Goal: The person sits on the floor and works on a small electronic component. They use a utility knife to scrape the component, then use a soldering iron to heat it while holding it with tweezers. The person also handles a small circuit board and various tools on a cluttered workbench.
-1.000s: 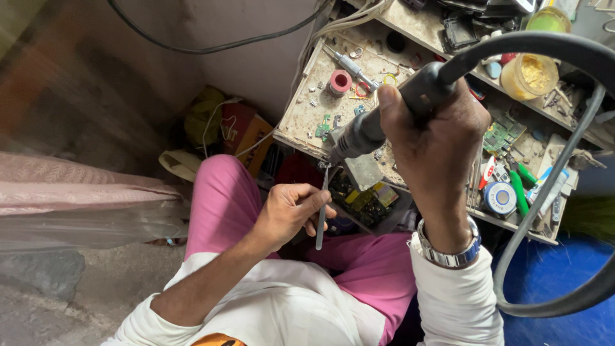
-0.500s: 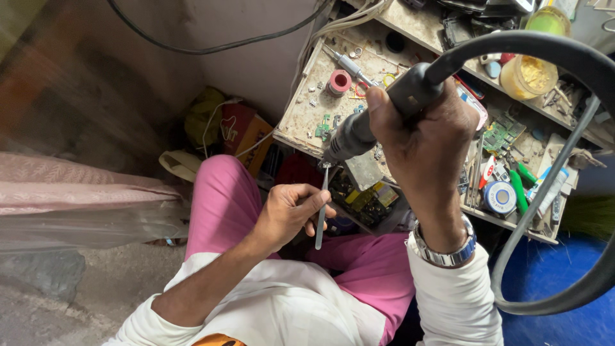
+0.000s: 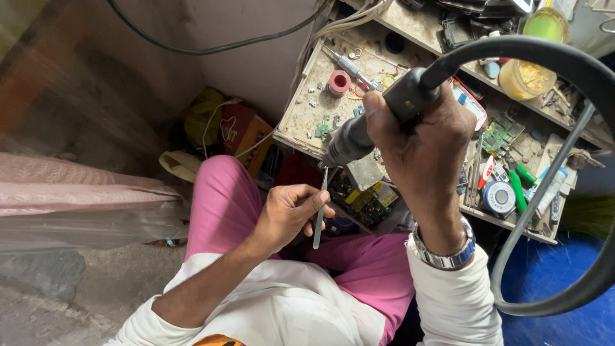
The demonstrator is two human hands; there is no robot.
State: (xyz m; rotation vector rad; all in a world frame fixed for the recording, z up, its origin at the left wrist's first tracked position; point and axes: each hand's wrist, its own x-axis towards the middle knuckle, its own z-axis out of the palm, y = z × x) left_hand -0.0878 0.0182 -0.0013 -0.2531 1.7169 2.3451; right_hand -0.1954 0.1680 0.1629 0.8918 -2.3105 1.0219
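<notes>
Right hand (image 3: 426,144) fisted round hot-air wand (image 3: 378,118) at 1 o'clock, stiff, hose-dragged, hot-tipped; left hand (image 3: 288,211) at centre pinching thin rigid light tweezers (image 3: 318,214) mid-shaft, probably slippery, points up at nozzle.

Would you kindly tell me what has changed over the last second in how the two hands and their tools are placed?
Very little changed. The right hand with the grey hot-air handpiece on its thick black hose drifted slightly lower, nozzle still close above the thin metal tweezers. The left hand kept its pinch on the tweezers; nothing was let go.
</notes>
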